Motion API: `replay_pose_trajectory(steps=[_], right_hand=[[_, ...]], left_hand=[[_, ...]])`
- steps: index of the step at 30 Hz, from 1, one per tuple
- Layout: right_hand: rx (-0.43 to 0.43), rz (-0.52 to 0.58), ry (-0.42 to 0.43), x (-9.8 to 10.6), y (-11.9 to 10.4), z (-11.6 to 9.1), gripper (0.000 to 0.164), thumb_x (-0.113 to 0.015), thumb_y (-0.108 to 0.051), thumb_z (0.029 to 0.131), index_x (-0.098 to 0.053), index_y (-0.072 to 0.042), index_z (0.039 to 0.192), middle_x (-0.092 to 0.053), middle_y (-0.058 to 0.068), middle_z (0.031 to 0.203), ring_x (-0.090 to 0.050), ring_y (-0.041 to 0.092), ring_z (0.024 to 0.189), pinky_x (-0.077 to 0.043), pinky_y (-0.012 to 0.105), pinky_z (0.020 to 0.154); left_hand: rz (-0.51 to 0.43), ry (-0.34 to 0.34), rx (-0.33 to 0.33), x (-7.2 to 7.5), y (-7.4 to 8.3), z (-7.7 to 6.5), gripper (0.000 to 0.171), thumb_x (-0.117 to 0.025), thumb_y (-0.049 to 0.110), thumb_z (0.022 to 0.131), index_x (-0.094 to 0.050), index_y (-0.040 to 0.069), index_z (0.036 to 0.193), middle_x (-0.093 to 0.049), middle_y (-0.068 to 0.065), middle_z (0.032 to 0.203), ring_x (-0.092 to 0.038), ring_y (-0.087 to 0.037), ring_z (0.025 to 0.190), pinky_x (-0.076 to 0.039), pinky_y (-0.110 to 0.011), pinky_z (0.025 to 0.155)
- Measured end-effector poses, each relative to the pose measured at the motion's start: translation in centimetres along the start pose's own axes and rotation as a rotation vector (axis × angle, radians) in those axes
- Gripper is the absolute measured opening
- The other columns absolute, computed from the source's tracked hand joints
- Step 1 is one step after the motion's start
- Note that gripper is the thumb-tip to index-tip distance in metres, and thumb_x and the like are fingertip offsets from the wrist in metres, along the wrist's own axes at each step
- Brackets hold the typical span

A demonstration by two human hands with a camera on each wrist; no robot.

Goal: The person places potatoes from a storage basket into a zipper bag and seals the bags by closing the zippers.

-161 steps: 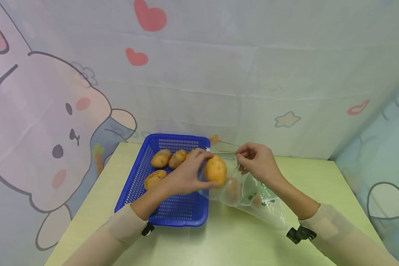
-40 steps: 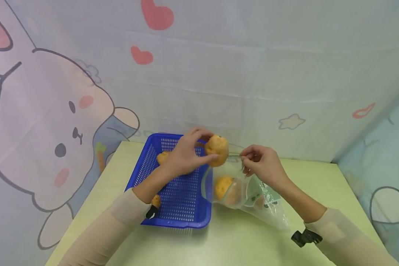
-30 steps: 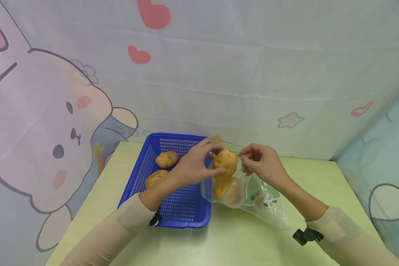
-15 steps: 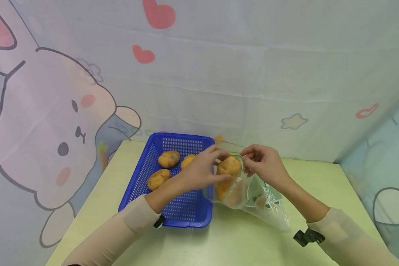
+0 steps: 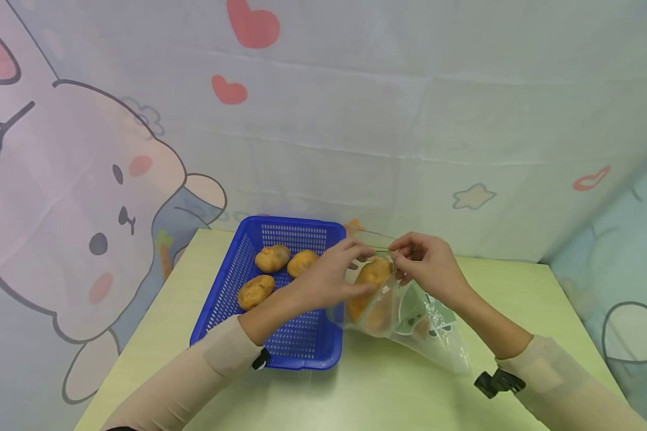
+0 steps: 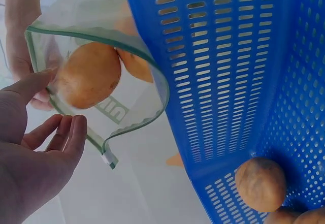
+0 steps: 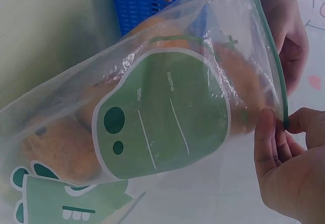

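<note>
My right hand [image 5: 427, 266] pinches the green rim of a clear zip bag [image 7: 162, 117] between thumb and fingers, keeping its mouth spread toward the left. Several potatoes lie inside, partly hidden by a green printed panel. At the mouth is a potato [image 6: 91, 75], just within the rim. My left hand [image 5: 334, 278] is beside that mouth, thumb and fingers spread apart with the potato free of them. The bag's white slider [image 6: 107, 157] hangs at one end of the rim.
A blue perforated basket [image 5: 334, 353] stands left of the bag, almost against it. Three potatoes are visible inside, one being the far-left potato [image 5: 272, 258]. The pale green table [image 5: 388, 389] meets a printed cloth backdrop [image 5: 323, 120] behind.
My left hand has brought a potato from above the basket rightward and down into the bag's mouth, then loosened its fingers. The right hand keeps its pinch on the rim.
</note>
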State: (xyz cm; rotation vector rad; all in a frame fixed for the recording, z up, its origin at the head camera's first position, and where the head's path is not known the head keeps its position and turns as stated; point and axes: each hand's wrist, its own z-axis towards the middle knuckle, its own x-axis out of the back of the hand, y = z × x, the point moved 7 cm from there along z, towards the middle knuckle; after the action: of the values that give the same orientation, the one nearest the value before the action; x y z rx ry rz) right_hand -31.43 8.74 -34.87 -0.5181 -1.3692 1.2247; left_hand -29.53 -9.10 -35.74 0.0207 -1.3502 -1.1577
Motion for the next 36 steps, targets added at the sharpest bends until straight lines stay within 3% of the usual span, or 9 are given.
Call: replay_pose_trajectory(steps=[4, 9, 14, 23, 30, 36], right_hand=[[-0.003, -0.001, 0.005, 0.1, 0.0, 0.2, 0.015, -0.067, -0.002, 0.100, -0.071, 0.007, 0.112, -0.071, 0.017, 0.087, -0.071, 0.028, 0.068, -0.065, 0.040, 0.061], [-0.012, -0.002, 0.016, 0.2, 0.2, 0.2, 0.016, -0.067, -0.003, 0.100, -0.071, 0.006, 0.112, -0.072, 0.017, 0.088, -0.071, 0.027, 0.069, -0.065, 0.040, 0.061], [-0.016, -0.006, 0.023, 0.2, 0.4, 0.2, 0.016, -0.067, -0.003, 0.100, -0.071, 0.007, 0.112, -0.072, 0.017, 0.088, -0.071, 0.027, 0.068, -0.065, 0.041, 0.061], [-0.011, -0.009, 0.025, 0.3, 0.4, 0.3, 0.017, -0.067, -0.003, 0.101, -0.071, 0.008, 0.113, -0.072, 0.016, 0.088, -0.072, 0.027, 0.069, -0.065, 0.040, 0.062], [-0.009, 0.013, 0.026, 0.2, 0.4, 0.3, 0.017, -0.067, -0.003, 0.100, -0.070, 0.008, 0.113, -0.071, 0.018, 0.088, -0.072, 0.028, 0.069, -0.065, 0.041, 0.062], [-0.009, 0.025, 0.020, 0.0, 0.4, 0.3, 0.017, -0.066, -0.002, 0.100, -0.070, 0.008, 0.113, -0.071, 0.019, 0.087, -0.072, 0.028, 0.068, -0.065, 0.040, 0.062]], left_hand=[[-0.022, 0.034, -0.007, 1.1, -0.1, -0.2, 0.054, -0.084, 0.019, 0.094, -0.062, 0.000, 0.139, -0.059, -0.011, 0.133, -0.063, -0.028, 0.122, -0.058, -0.035, 0.099], [-0.030, 0.076, 0.032, 2.7, -1.2, -0.9, 0.053, -0.084, 0.021, 0.095, -0.062, 0.005, 0.140, -0.058, -0.010, 0.130, -0.064, -0.029, 0.120, -0.058, -0.037, 0.099], [0.016, 0.127, 0.085, 4.3, -3.1, -1.5, 0.053, -0.084, 0.023, 0.094, -0.063, 0.006, 0.140, -0.060, -0.010, 0.132, -0.063, -0.025, 0.121, -0.058, -0.032, 0.097], [-0.030, 0.197, 0.193, 7.6, -7.7, -1.0, 0.060, -0.082, 0.028, 0.096, -0.058, 0.004, 0.146, -0.058, -0.011, 0.140, -0.056, -0.033, 0.134, -0.050, -0.047, 0.112], [-0.025, 0.213, 0.274, 7.8, -11.7, 0.1, 0.067, -0.080, 0.036, 0.097, -0.054, 0.004, 0.150, -0.054, -0.011, 0.146, -0.053, -0.031, 0.137, -0.047, -0.048, 0.114], [-0.008, 0.149, 0.354, 6.2, -14.8, -0.1, 0.073, -0.083, 0.037, 0.094, -0.053, 0.002, 0.151, -0.051, -0.013, 0.148, -0.050, -0.035, 0.140, -0.043, -0.049, 0.117]])
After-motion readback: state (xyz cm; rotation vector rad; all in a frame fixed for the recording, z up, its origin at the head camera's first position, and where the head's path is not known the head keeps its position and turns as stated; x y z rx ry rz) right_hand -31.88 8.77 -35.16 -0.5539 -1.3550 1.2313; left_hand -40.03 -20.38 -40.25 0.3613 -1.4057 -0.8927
